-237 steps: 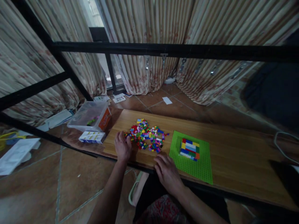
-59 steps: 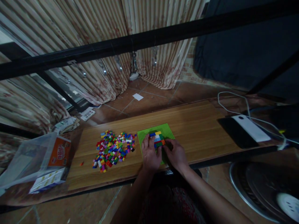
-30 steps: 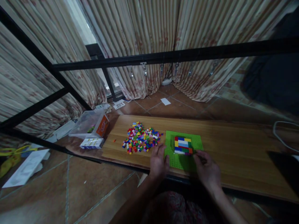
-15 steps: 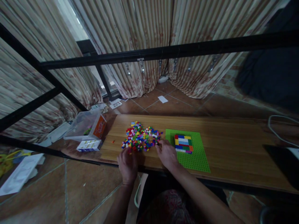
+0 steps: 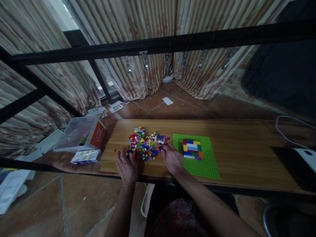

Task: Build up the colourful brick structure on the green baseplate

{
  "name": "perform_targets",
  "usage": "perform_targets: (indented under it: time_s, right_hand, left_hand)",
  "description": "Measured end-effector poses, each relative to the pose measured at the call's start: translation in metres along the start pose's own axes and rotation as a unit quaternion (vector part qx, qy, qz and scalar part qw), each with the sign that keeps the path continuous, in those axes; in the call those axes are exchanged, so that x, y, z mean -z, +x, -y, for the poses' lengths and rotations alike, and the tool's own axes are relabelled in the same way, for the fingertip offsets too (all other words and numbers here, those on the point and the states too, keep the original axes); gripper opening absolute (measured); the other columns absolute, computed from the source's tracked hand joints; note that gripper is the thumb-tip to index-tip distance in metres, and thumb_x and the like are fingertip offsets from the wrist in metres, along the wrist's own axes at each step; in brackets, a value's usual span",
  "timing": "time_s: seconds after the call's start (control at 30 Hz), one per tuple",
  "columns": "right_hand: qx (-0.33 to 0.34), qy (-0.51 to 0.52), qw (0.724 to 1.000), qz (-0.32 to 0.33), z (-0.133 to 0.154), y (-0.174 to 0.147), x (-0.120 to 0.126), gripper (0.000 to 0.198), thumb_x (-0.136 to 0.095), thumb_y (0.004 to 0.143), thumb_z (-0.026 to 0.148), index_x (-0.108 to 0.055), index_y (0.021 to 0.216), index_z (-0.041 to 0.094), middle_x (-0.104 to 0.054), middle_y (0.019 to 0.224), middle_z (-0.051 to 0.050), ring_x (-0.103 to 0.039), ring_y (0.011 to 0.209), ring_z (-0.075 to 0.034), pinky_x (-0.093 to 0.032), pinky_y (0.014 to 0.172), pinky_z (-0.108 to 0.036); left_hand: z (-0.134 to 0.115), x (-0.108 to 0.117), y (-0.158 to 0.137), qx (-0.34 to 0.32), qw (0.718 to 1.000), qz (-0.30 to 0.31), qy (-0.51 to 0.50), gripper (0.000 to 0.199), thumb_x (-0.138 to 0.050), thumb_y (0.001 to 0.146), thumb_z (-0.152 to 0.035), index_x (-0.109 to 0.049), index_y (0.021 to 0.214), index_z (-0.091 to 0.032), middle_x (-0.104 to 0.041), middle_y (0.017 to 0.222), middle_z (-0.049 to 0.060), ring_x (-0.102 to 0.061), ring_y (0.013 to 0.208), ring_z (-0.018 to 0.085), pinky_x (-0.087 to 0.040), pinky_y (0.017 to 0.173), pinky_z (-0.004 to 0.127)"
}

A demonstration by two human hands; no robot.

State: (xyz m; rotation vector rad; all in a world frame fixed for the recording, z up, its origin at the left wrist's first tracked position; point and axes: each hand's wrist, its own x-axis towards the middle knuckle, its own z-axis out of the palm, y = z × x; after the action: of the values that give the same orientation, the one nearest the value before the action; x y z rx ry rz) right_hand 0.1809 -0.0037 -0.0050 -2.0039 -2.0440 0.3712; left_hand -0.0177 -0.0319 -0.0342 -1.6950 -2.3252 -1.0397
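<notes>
Both hands, left and right, now rest open-fingered against the brick pile, off the baseplate.

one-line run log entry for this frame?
left hand: at brick pile | right hand: pile edge | baseplate: partial build

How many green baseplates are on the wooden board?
1. The green baseplate lies right of the loose brick pile, with a small block of stacked bricks on it. The right hand rests beside its left edge.
</notes>
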Motion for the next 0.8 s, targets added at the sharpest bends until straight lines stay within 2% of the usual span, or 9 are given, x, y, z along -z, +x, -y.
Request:
perform_targets:
  time_s: [0.13, 0.27, 0.37, 0.47, 0.57, 0.67, 0.8]
  right_hand:
    - [0.055, 0.084, 0.993, -0.063, -0.008, -0.007, 0.002, 0.025, -0.042, 0.098, 0.03, -0.065, 0.096, 0.02, -0.067, 0.1, -0.007, -0.065, 0.085, -0.018, -0.045, 0.07, -0.027]
    - [0.08, 0.201, 0.968, -0.126, -0.031, -0.034, 0.018, 0.026, -0.043, 0.098, 0.032, -0.066, 0.091, 0.021, -0.067, 0.091, -0.006, -0.064, 0.085, -0.018, -0.047, 0.076, -0.028]
    - [0.012, 0.276, 0.948, -0.158, -0.065, -0.061, 0.031, 0.026, -0.049, 0.095, 0.038, -0.068, 0.09, 0.021, -0.069, 0.088, -0.006, -0.065, 0.083, -0.019, -0.049, 0.076, -0.03]
    - [-0.123, 0.329, 0.918, -0.184, -0.101, -0.078, 0.039, 0.03, -0.055, 0.089, 0.046, -0.069, 0.088, 0.019, -0.072, 0.089, -0.008, -0.066, 0.084, -0.021, -0.049, 0.076, -0.032]
    - [-0.229, 0.356, 0.887, -0.183, -0.123, -0.08, 0.042, 0.038, -0.058, 0.083, 0.052, -0.07, 0.082, 0.016, -0.073, 0.079, -0.009, -0.066, 0.075, -0.023, -0.048, 0.068, -0.032]
    - [-0.266, 0.364, 0.876, -0.169, -0.128, -0.072, 0.042, 0.037, -0.059, 0.08, 0.051, -0.072, 0.08, 0.016, -0.073, 0.074, -0.009, -0.065, 0.069, -0.023, -0.046, 0.063, -0.031]
    - [-0.275, 0.328, 0.888, -0.167, -0.125, -0.062, 0.042, 0.034, -0.059, 0.079, 0.048, -0.073, 0.079, 0.017, -0.074, 0.075, -0.009, -0.067, 0.071, -0.023, -0.045, 0.065, -0.032]
  left_hand:
    - [-0.014, -0.013, 0.012, 0.023, 1.0, 0.005, 0.003, 0.052, -0.041, 0.094, -0.04, -0.047, 0.131, -0.004, -0.045, 0.138, 0.028, -0.042, 0.132, 0.037, -0.035, 0.107, 0.054]
    - [-0.027, -0.024, 0.022, 0.041, 0.999, -0.006, -0.028, 0.051, -0.041, 0.094, -0.041, -0.05, 0.129, -0.005, -0.048, 0.136, 0.026, -0.044, 0.131, 0.036, -0.034, 0.108, 0.053]
    - [-0.033, -0.03, 0.025, 0.035, 0.998, -0.018, -0.053, 0.049, -0.039, 0.094, -0.04, -0.051, 0.128, -0.005, -0.049, 0.134, 0.026, -0.044, 0.131, 0.035, -0.034, 0.109, 0.053]
    - [-0.034, -0.031, 0.025, 0.029, 0.997, -0.03, -0.069, 0.048, -0.039, 0.094, -0.038, -0.052, 0.126, -0.006, -0.051, 0.132, 0.025, -0.044, 0.131, 0.034, -0.034, 0.109, 0.052]
    - [-0.033, -0.031, 0.026, 0.025, 0.996, -0.028, -0.079, 0.046, -0.04, 0.093, -0.038, -0.054, 0.123, -0.006, -0.052, 0.13, 0.024, -0.045, 0.129, 0.034, -0.034, 0.108, 0.052]
    - [-0.032, -0.029, 0.027, 0.02, 0.996, -0.024, -0.083, 0.044, -0.041, 0.092, -0.039, -0.055, 0.119, -0.007, -0.054, 0.127, 0.023, -0.047, 0.127, 0.034, -0.035, 0.108, 0.052]
    - [-0.03, -0.028, 0.028, 0.012, 0.996, -0.028, -0.082, 0.043, -0.04, 0.091, -0.039, -0.057, 0.116, -0.007, -0.057, 0.123, 0.022, -0.05, 0.124, 0.033, -0.038, 0.106, 0.051]
